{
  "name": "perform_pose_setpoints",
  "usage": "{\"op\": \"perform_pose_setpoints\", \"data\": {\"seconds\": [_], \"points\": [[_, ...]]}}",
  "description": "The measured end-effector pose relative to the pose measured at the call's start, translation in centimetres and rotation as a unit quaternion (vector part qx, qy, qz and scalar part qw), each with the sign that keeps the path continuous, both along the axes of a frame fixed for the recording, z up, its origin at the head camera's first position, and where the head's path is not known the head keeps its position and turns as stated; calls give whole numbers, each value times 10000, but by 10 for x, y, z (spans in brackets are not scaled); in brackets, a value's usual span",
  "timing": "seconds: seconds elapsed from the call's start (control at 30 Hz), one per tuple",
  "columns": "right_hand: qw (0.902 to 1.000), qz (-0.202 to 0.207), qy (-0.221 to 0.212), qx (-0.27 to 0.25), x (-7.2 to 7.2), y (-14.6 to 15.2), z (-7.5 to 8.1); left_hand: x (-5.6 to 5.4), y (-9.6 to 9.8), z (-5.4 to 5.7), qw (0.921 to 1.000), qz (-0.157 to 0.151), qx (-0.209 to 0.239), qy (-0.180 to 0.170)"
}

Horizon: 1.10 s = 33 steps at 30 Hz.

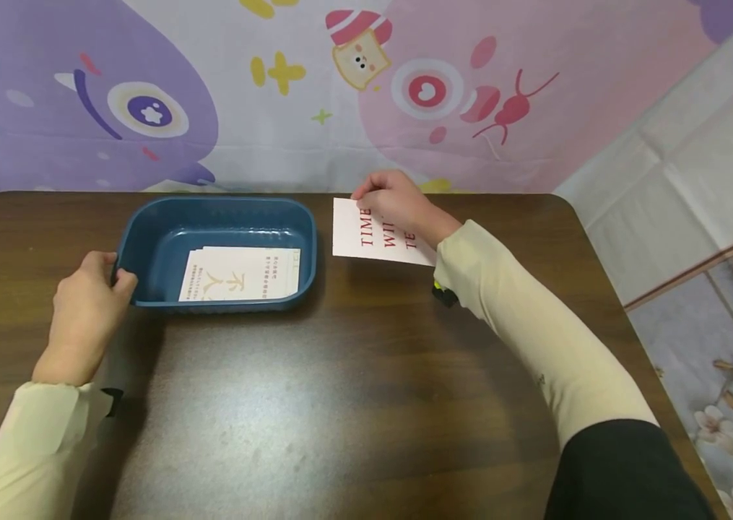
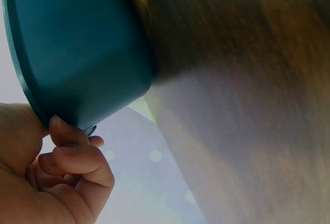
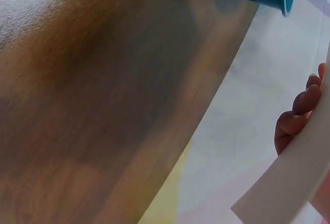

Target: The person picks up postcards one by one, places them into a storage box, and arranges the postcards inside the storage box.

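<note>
A deep blue rectangular dish stands toward the back left of the table, with several printed cards lying inside it. The left hand pinches the dish's left rim; in the left wrist view its fingers curl at the rim of the dish. To the right of the dish, the right hand holds a white card with red lettering above the table, thumb and fingers on its far edge. The right wrist view shows the card edge-on, with fingers behind it.
Brown wood-grain table lies under everything, its back edge against a cartoon-printed cloth. A flowered panel stands beyond the right edge. Dark devices sit at both wrists, such as the right one.
</note>
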State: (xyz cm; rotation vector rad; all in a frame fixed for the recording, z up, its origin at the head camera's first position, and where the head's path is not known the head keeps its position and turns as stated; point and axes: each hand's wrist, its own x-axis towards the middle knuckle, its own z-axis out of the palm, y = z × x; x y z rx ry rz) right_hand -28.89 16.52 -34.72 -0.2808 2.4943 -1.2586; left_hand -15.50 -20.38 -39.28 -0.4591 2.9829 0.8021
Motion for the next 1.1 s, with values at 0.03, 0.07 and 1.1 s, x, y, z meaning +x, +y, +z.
{"op": "perform_pose_setpoints", "data": {"seconds": [0.03,0.07,1.1], "points": [[10000,33,20,15,0,-2,1,0,0,0,10000,-5,-2,12],[10000,56,35,11,0,-3,1,0,0,0,10000,-10,-7,22],[9978,488,164,426,4,-54,17,-1,-1,-1,10000,-13,17,17]]}}
